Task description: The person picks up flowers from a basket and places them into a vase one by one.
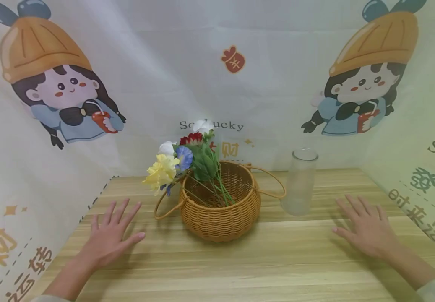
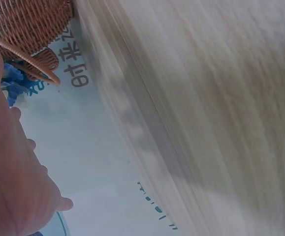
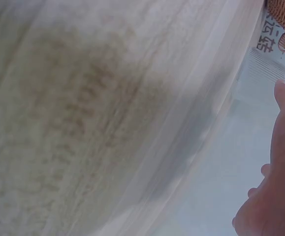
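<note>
A round wicker basket (image 1: 221, 224) with two looped handles stands mid-table in the head view. Flowers lean out of its left side: a yellow bloom (image 1: 161, 171), a blue one (image 1: 184, 157), a dark red one (image 1: 191, 139) and white ones, their green stems inside the basket. Right of the basket, an upright clear glass vase (image 1: 299, 184) has nothing visible in it. My left hand (image 1: 109, 239), fingers spread, is left of the basket and apart from it. My right hand (image 1: 368, 230), likewise spread, is right of the vase without touching it. Both hands hold nothing.
The wooden tabletop (image 1: 217, 272) extends under everything. A pale printed cloth (image 1: 157, 75) with cartoon figures and lettering hangs behind the table and along both sides. In the left wrist view, one basket handle (image 2: 29, 59) juts out beyond the thumb.
</note>
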Available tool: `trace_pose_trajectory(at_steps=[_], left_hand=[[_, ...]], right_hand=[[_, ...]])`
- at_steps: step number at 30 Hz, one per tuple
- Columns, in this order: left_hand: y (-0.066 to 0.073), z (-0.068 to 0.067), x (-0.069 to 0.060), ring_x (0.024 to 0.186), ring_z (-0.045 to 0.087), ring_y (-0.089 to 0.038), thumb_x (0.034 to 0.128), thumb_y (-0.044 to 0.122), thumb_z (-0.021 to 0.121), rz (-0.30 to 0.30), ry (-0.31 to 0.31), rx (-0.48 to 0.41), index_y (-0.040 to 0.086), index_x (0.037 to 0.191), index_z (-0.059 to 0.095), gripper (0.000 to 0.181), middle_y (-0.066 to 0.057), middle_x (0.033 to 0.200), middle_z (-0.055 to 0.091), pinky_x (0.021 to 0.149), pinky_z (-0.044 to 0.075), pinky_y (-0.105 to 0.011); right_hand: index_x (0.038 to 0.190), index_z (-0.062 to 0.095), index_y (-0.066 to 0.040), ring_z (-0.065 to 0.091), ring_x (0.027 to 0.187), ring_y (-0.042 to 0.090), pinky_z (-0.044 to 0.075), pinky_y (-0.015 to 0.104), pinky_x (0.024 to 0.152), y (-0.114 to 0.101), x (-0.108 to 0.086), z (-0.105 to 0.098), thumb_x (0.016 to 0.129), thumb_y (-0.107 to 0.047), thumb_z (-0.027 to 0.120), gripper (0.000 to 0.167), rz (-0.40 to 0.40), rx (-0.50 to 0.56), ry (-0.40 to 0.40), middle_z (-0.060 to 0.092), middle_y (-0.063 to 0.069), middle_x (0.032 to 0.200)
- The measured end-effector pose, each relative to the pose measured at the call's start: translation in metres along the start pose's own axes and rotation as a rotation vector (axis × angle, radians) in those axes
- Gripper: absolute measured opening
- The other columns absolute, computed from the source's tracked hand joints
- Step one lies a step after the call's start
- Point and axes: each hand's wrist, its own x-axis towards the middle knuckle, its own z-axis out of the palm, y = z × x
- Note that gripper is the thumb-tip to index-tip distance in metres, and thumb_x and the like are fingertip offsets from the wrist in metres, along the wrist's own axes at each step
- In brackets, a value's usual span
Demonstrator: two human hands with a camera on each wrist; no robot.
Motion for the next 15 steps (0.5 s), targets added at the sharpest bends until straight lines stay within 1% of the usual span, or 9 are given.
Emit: trace_pose_trajectory(at_steps=[6, 10, 15], left_hand=[[0.007, -0.002, -0.001, 0.142, 0.003, -0.047, 0.0944, 0.052, 0.054, 0.025, 0.022, -0.005, 0.022, 0.157, 0.018, 0.078, -0.015, 0.161, 0.007, 0.099, -0.002, -0.079], [0.014, -0.002, -0.002, 0.143, 0.004, -0.045, 0.0933, 0.051, 0.056, 0.059, 0.039, -0.012, 0.021, 0.156, 0.020, 0.078, -0.014, 0.161, 0.008, 0.102, -0.001, -0.076], [0.022, -0.001, -0.002, 0.144, 0.005, -0.044, 0.0922, 0.048, 0.059, 0.107, 0.069, -0.040, 0.022, 0.156, 0.022, 0.079, -0.015, 0.161, 0.011, 0.107, -0.001, -0.071]], right_hand=[[0.157, 0.016, -0.017, 0.019, 0.135, 0.054, 0.005, 0.076, 0.102, -0.002, 0.003, -0.003, 0.093, -0.048, 0.059, 0.083, -0.004, 0.012, -0.001, 0.022, 0.024, 0.154], [0.156, 0.019, -0.014, 0.021, 0.134, 0.054, 0.006, 0.076, 0.101, -0.002, 0.005, -0.003, 0.093, -0.047, 0.060, 0.082, 0.004, 0.026, 0.008, 0.022, 0.025, 0.154], [0.155, 0.022, -0.013, 0.023, 0.132, 0.054, 0.010, 0.077, 0.100, -0.003, 0.009, -0.005, 0.092, -0.047, 0.062, 0.082, 0.009, 0.042, 0.016, 0.025, 0.026, 0.152]])
